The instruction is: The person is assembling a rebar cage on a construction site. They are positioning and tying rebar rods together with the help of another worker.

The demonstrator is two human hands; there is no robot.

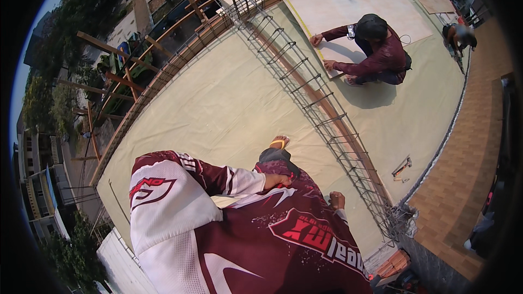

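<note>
My left hand point(279, 180) rests at the front of my body, by the hem of my maroon shirt point(239, 242) and my dark trousers point(277, 159). Its fingers look curled in against the cloth, and whatever they may hold is hidden. At my right side hangs my right hand point(337, 200), closed like a fist; its inside does not show. One foot in a yellow flip-flop point(280, 141) stands on pale yellow sheeting point(212, 103). To the right of that foot runs a long cage of steel reinforcing bars point(305, 84).
Beyond the rebar cage a person point(381, 54) crouches, both hands on a large pale board point(338, 0) with a yellow tape along its edge. A hand tool point(402, 169) lies on the sheeting at right. Another person point(459, 37) bends near brown tiling point(457, 185). Timber posts point(109, 49) edge the left.
</note>
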